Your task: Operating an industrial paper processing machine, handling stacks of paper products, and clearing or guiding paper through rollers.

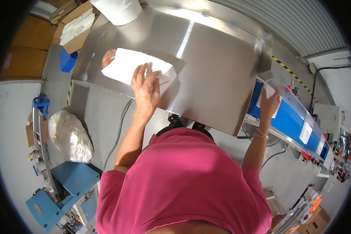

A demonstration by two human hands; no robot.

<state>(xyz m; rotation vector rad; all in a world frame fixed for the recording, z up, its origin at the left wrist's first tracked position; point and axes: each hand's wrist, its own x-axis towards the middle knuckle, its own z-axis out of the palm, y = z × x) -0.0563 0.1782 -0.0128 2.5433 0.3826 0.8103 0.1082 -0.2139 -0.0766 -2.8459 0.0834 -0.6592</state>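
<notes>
On the steel table, a flat white packet or stack of packets (pixel 125 65) lies at the left. My left hand (pixel 146 85) rests over its right end, fingers bent and closed on the white material; exactly how many layers it grips is hidden. Beside the stack's far left corner is a clear-wrapped reddish bundle (pixel 109 58). My right hand (pixel 270 104) is at the near end of the blue conveyor belt (pixel 288 119), closed over a white packet (pixel 276 113) that shows on both sides of it. Farther along the belt lies another white packet (pixel 305 132).
A white bin (pixel 119 9) stands at the table's far left edge, near an open cardboard box (pixel 76 29) and a blue bin (pixel 67 60). A full plastic bag (pixel 70 136) sits on the floor at left. Clear guards (pixel 300 107) line the conveyor; cables (pixel 119 134) hang below the table.
</notes>
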